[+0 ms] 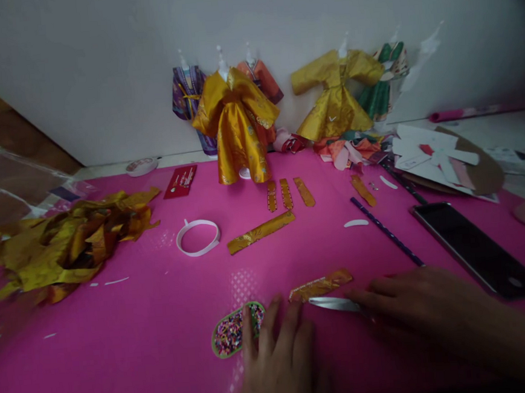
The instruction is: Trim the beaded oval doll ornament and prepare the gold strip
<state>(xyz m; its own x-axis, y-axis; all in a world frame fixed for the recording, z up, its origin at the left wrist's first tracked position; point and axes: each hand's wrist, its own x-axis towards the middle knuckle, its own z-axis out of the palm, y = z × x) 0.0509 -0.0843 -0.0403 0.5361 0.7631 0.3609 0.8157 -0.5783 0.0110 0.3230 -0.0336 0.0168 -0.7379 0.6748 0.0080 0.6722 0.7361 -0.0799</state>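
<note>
My left hand (278, 365) lies palm down with its fingers stretched out. One fingertip rests on an oval green-rimmed piece (230, 334) full of tiny multicoloured specks. The other fingertips reach close to a gold fabric strip (321, 284) edged with a pale line. In my right hand (407, 306) is a pair of scissors (334, 303), silver blades pointing left just below that strip; its handles are hidden. Beyond lie a longer gold strip (260, 232) and several short gold pieces (286, 193). A white ring (178, 239) sits to their left.
A crumpled gold fabric heap (70, 242) covers the left of the pink surface (142, 351). Along the wall stand several small dressed forms, including one in a gold robe (239, 125). To the right are a dark pencil (387, 231), a phone (480, 246) and white paper pieces (427, 153).
</note>
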